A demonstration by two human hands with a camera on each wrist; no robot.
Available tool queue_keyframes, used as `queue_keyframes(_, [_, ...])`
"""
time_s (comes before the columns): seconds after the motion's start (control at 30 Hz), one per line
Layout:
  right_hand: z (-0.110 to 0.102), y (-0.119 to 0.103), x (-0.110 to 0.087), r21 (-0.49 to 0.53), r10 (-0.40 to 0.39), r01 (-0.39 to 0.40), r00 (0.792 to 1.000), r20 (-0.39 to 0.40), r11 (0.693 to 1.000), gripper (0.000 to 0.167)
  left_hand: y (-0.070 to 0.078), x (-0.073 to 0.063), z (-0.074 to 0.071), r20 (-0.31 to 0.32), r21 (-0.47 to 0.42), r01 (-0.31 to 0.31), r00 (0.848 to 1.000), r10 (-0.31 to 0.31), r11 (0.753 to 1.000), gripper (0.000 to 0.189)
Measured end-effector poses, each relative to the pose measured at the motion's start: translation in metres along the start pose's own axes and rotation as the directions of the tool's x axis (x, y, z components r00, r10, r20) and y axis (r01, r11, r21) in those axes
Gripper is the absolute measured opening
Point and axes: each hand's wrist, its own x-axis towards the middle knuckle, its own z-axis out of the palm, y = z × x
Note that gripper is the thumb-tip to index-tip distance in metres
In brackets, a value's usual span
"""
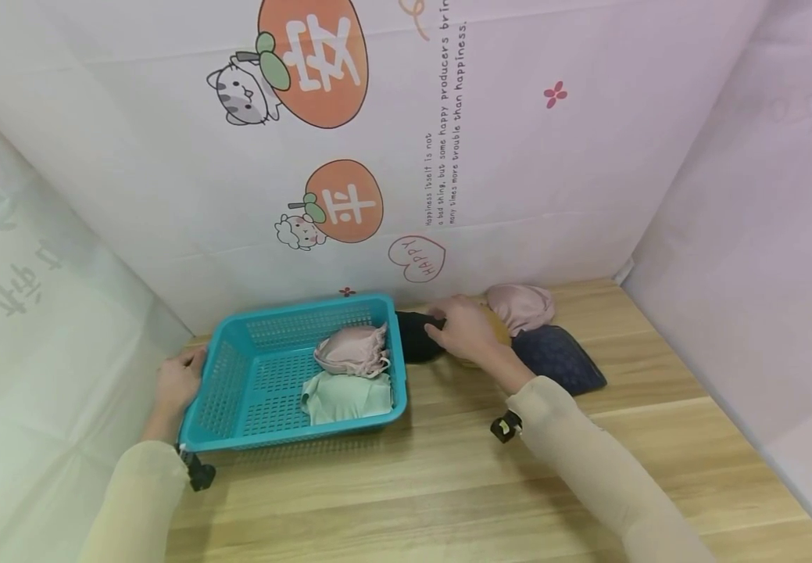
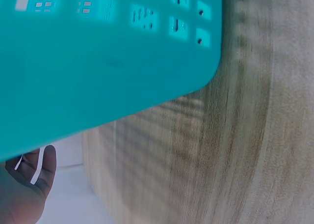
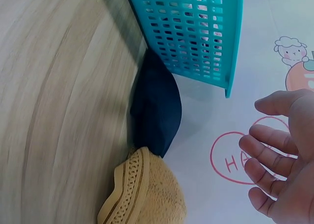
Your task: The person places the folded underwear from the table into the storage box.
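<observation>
In the head view, my left hand [image 1: 179, 381] holds the left rim of a turquoise plastic basket [image 1: 202, 407]; the left wrist view shows its fingers partly hidden by the basket wall. A pink gathered cloth piece [image 1: 351, 352] and a mint green one [image 1: 349, 397] lie in the basket's right side. My right hand [image 1: 467, 332] hovers over a black cloth item [image 1: 420, 338] beside the basket. Its fingers, loosely bent, hold nothing in the right wrist view. Touching the black item is a tan woven, hat-like item [image 3: 156, 194] with a banded edge.
A navy cloth item [image 1: 559, 360] and a pale pink one [image 1: 521, 306] lie right of my right hand. The wooden tabletop [image 1: 391, 500] meets a printed white sheet [image 1: 504, 195] at the back, with more sheeting on both sides.
</observation>
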Motion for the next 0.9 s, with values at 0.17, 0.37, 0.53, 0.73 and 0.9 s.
queue_keyframes(0.17, [-0.002,0.007,-0.003,-0.026,0.003,-0.003,1.000,-0.009,1.000,0.031,0.001,-0.001,-0.001,-0.004,0.008,-0.001,1.000,0.001,1.000,0.056])
queue_keyframes(0.37, [-0.005,0.012,-0.009,-0.006,0.010,-0.010,1.000,-0.029,1.000,0.031,0.001,-0.001,-0.001,0.010,0.015,0.017,1.000,-0.017,1.000,0.057])
queue_keyframes(0.53, [-0.006,0.017,-0.012,0.017,-0.020,0.020,0.999,-0.051,1.000,0.030,0.001,-0.001,-0.001,0.017,0.017,0.021,1.000,-0.021,1.000,0.058])
queue_keyframes(0.73, [-0.006,0.025,-0.016,0.048,-0.033,0.036,0.997,-0.068,0.998,0.031,0.000,-0.001,0.000,0.003,0.013,0.004,1.000,-0.004,1.000,0.057])
queue_keyframes(0.9, [-0.008,0.029,-0.020,0.033,-0.010,0.012,0.998,-0.068,0.999,0.031,-0.001,0.001,0.001,-0.009,0.011,0.000,1.000,0.000,1.000,0.057])
